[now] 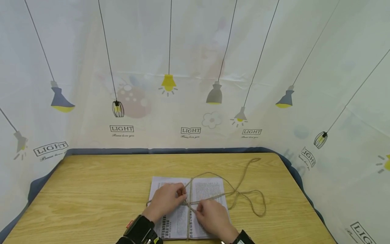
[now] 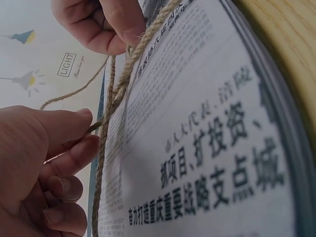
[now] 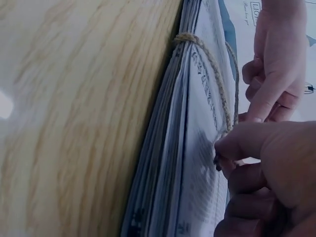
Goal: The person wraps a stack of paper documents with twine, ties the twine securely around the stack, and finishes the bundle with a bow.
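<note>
- Wooden table point(image 1: 91, 189): newspaper stack point(image 1: 208, 185) is laid flat on it; best kept square.
- Left hand point(image 1: 167, 199): twine point(image 1: 188, 225) is pinched between thumb and fingers, far side of the crossing point(image 1: 188, 204).
- Right hand point(image 1: 214, 217): twine is pinched likewise, near side.
- Twine: run both ways over stack; slack is probably best drawn out by even, opposite pulls.
- Crossing: best kept centred, not lifted.

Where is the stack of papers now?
In the head view, the stack of papers lies low, near the middle, on the table, with twine around it and the left hand and right hand over it.
</note>
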Motion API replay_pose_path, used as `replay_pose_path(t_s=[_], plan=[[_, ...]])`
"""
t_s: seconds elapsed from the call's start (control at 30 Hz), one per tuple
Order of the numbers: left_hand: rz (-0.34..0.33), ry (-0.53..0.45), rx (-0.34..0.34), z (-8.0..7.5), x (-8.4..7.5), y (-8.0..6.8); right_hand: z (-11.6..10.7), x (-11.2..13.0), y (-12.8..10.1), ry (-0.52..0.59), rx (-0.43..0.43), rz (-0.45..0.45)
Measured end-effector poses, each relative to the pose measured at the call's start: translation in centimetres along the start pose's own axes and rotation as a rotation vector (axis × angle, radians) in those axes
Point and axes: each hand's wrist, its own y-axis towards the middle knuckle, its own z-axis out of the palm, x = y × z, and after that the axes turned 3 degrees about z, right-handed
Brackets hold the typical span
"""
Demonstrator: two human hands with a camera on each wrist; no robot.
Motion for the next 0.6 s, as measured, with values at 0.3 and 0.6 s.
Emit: replay_pose_path(t_s=[0.3, 0.6], plan=[[-0.035, 0.046, -0.025, 0.0, 0.1, 0.0, -1.8, -0.5, -0.5, 0.142, 0.079, -0.009], [0.173, -0.014, 0.103, 0.0, -0.9, -0.7, -3.1, -1.2, -0.4, 0.222, 0.111, -0.012]])
